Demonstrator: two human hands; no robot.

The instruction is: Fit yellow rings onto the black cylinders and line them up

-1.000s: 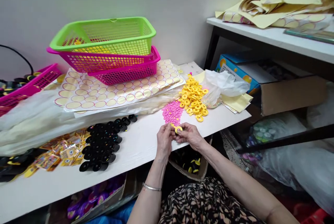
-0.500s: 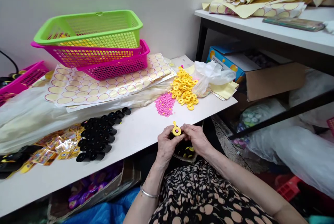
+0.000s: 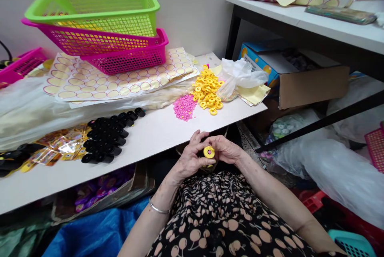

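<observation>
A small round yellow plastic piece with a pink dot at its middle is held in front of my lap, below the table's front edge. My left hand grips it from the left, thumb low and fingers curled above. From the right, the closed fingers of my right hand pinch its side; their tips are partly hidden. On the table beyond the hands lie a heap of yellow ring pieces with tabs and a pile of tiny pink pieces.
Black cylindrical caps stand grouped on the white table, beside shiny printed packets. Green and pink baskets are stacked on sticker sheets. At right are a shelf and an opened cardboard box.
My hands have drawn the yellow piece closer to my body. The left fingers have risen and curled over it, and its tab no longer points up in sight. The camera view has tilted down.
</observation>
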